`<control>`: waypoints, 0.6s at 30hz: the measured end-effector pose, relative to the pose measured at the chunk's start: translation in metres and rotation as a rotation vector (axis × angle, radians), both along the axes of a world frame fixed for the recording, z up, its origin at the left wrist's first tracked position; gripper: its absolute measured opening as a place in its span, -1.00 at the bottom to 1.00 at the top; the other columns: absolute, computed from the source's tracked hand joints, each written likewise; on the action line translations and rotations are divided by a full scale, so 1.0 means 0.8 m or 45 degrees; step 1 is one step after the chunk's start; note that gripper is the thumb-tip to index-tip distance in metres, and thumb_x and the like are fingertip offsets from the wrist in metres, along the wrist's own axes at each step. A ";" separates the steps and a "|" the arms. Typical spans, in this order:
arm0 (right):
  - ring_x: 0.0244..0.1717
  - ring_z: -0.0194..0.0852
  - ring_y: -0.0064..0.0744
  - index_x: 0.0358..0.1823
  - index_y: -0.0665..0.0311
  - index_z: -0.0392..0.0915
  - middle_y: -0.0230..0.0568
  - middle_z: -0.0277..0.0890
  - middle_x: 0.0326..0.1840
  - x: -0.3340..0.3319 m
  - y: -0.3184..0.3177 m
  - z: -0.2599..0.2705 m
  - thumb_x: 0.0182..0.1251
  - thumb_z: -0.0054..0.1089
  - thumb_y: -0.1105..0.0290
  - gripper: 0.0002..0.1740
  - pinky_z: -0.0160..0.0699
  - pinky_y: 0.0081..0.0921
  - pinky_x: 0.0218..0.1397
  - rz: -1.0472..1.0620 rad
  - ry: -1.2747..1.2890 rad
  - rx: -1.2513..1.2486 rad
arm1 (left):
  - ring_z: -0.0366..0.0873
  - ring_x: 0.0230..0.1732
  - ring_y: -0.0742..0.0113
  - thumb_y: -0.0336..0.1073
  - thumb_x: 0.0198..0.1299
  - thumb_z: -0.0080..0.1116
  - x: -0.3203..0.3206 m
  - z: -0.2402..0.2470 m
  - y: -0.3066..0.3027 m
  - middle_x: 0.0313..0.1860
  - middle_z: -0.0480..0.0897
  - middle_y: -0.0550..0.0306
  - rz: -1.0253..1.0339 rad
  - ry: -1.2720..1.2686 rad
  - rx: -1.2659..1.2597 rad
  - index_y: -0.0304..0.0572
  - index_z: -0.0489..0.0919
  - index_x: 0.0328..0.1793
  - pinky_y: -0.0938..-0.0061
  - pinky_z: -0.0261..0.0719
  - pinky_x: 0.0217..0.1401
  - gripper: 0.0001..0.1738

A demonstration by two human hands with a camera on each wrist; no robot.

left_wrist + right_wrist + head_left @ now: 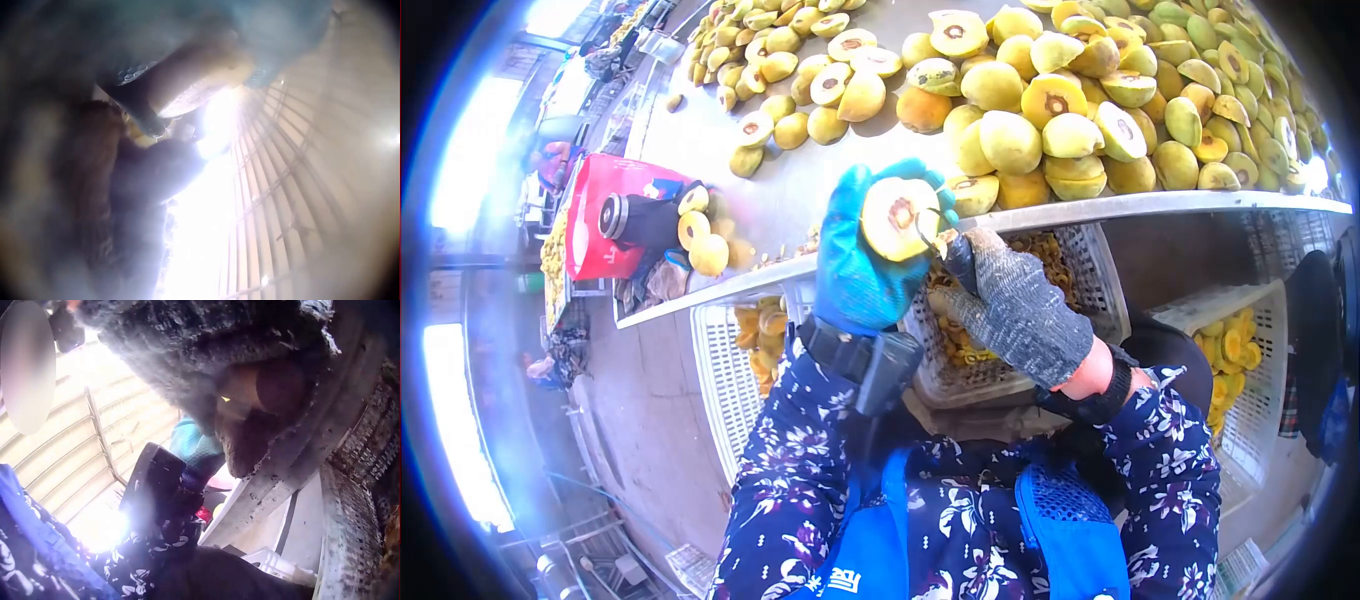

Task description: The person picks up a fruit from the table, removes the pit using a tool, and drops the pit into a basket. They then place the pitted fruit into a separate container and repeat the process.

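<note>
A halved yellow fruit, cut face up with a brown-ringed centre, lies in the left hand, whose teal-gloved fingers curl round it. In a grey knit glove, the right hand grips a small tool whose dark curved tip touches the cut face near its right side. The left wrist view shows the fruit from below, blurred, against the teal glove. Close up in the right wrist view, the grey glove is curled round a brownish handle; the tool's tip is hidden there.
Fruit halves are heaped on the metal table, behind its raised edge. A red bag and a dark flask stand at the left. Below the edge are white crates holding fruit pieces, one directly under the hands.
</note>
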State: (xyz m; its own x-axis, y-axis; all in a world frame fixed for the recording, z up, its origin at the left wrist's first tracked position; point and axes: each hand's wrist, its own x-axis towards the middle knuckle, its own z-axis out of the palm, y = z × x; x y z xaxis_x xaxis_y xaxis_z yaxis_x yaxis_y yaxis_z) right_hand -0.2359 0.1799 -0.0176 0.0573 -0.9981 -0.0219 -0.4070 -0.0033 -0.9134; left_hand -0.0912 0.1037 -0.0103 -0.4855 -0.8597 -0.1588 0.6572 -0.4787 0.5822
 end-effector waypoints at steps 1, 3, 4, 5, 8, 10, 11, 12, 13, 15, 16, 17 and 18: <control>-0.16 0.55 0.19 0.07 0.30 0.36 0.15 0.56 -0.26 0.001 -0.001 -0.004 0.19 0.31 0.26 -0.51 0.54 -0.10 -0.22 -0.004 0.008 0.007 | 0.57 -0.07 0.01 0.02 0.37 -0.11 -0.005 0.002 0.005 -0.06 0.58 -0.15 0.056 -0.085 -0.008 -0.43 0.41 0.15 0.21 0.60 0.02 -0.44; -0.16 0.53 0.21 0.04 0.31 0.36 0.16 0.55 -0.27 0.001 -0.002 -0.008 0.22 0.27 0.27 -0.56 0.53 -0.08 -0.22 -0.003 0.036 -0.027 | 0.58 -0.12 0.05 0.00 0.38 -0.12 -0.013 0.000 0.012 -0.10 0.59 -0.14 0.140 -0.164 -0.054 -0.45 0.43 0.11 0.25 0.59 -0.01 -0.45; -0.16 0.52 0.23 0.00 0.31 0.36 0.17 0.55 -0.28 0.002 -0.003 -0.009 0.26 0.24 0.28 -0.61 0.52 -0.06 -0.23 0.003 0.057 -0.065 | 0.58 -0.12 0.05 0.00 0.38 -0.12 -0.015 -0.001 0.013 -0.10 0.59 -0.14 0.139 -0.163 -0.048 -0.45 0.43 0.11 0.25 0.59 -0.01 -0.45; -0.16 0.52 0.23 0.00 0.31 0.36 0.17 0.55 -0.28 0.003 -0.003 -0.010 0.26 0.24 0.28 -0.61 0.52 -0.06 -0.23 0.003 0.057 -0.061 | 0.58 -0.13 0.06 -0.01 0.37 -0.12 -0.016 -0.001 0.014 -0.10 0.59 -0.14 0.166 -0.188 -0.061 -0.45 0.44 0.10 0.27 0.59 -0.01 -0.46; -0.16 0.50 0.26 -0.05 0.31 0.35 0.17 0.54 -0.30 0.006 -0.005 -0.009 0.30 0.18 0.30 -0.68 0.51 -0.03 -0.23 -0.009 0.064 -0.015 | 0.57 -0.13 0.09 -0.03 0.37 -0.11 -0.019 -0.003 0.017 -0.11 0.59 -0.12 0.203 -0.239 -0.105 -0.43 0.46 0.08 0.30 0.58 -0.02 -0.49; -0.17 0.49 0.27 -0.05 0.30 0.35 0.18 0.53 -0.31 0.008 -0.004 -0.008 0.30 0.16 0.31 -0.69 0.50 -0.01 -0.23 -0.021 0.015 0.007 | 0.57 -0.13 0.11 -0.04 0.37 -0.11 -0.022 -0.004 0.019 -0.11 0.59 -0.12 0.213 -0.267 -0.133 -0.43 0.47 0.07 0.32 0.57 -0.02 -0.50; -0.17 0.49 0.27 -0.05 0.30 0.35 0.18 0.53 -0.31 0.009 -0.004 -0.010 0.30 0.16 0.31 -0.69 0.50 -0.01 -0.23 -0.023 0.014 0.014 | 0.57 -0.14 0.12 -0.04 0.37 -0.11 -0.025 -0.003 0.021 -0.12 0.59 -0.11 0.240 -0.289 -0.151 -0.41 0.48 0.06 0.33 0.57 -0.03 -0.51; -0.17 0.49 0.27 -0.05 0.29 0.34 0.18 0.53 -0.31 0.010 -0.004 -0.013 0.31 0.16 0.31 -0.70 0.50 -0.01 -0.23 -0.018 0.003 0.028 | 0.57 -0.15 0.14 -0.03 0.38 -0.11 -0.026 -0.003 0.022 -0.12 0.60 -0.10 0.266 -0.312 -0.169 -0.40 0.48 0.06 0.34 0.57 -0.03 -0.51; -0.17 0.49 0.28 -0.05 0.29 0.34 0.19 0.53 -0.32 0.012 -0.004 -0.015 0.31 0.15 0.32 -0.71 0.50 0.00 -0.24 -0.013 -0.009 0.042 | 0.57 -0.15 0.14 -0.03 0.38 -0.11 -0.025 -0.005 0.023 -0.12 0.60 -0.10 0.263 -0.315 -0.163 -0.40 0.48 0.06 0.34 0.57 -0.03 -0.51; -0.18 0.50 0.27 -0.06 0.28 0.33 0.19 0.53 -0.33 0.016 -0.002 -0.014 0.32 0.14 0.31 -0.71 0.50 0.00 -0.24 -0.028 -0.012 0.039 | 0.58 -0.17 0.16 -0.05 0.40 -0.15 -0.023 -0.008 0.025 -0.14 0.60 -0.11 0.291 -0.421 -0.307 -0.41 0.48 0.05 0.36 0.58 -0.06 -0.52; -0.19 0.51 0.27 -0.06 0.27 0.33 0.19 0.53 -0.34 0.018 -0.001 -0.014 0.32 0.13 0.31 -0.72 0.51 -0.01 -0.25 -0.042 -0.012 0.027 | 0.58 -0.17 0.16 -0.05 0.40 -0.15 -0.022 -0.010 0.024 -0.14 0.60 -0.11 0.283 -0.427 -0.302 -0.41 0.48 0.05 0.36 0.58 -0.06 -0.52; -0.19 0.51 0.27 -0.06 0.27 0.33 0.19 0.53 -0.34 0.019 0.000 -0.015 0.32 0.13 0.31 -0.72 0.51 -0.01 -0.25 -0.048 -0.019 0.036 | 0.58 -0.18 0.16 -0.06 0.41 -0.17 -0.020 -0.013 0.023 -0.14 0.60 -0.11 0.281 -0.416 -0.315 -0.41 0.48 0.03 0.37 0.58 -0.08 -0.53; -0.21 0.52 0.26 -0.07 0.27 0.32 0.19 0.53 -0.35 0.020 0.001 -0.016 0.32 0.13 0.31 -0.72 0.51 -0.01 -0.26 -0.036 0.005 0.038 | 0.58 -0.19 0.17 -0.07 0.43 -0.19 -0.019 -0.015 0.023 -0.15 0.60 -0.11 0.280 -0.405 -0.328 -0.42 0.48 0.02 0.37 0.59 -0.10 -0.54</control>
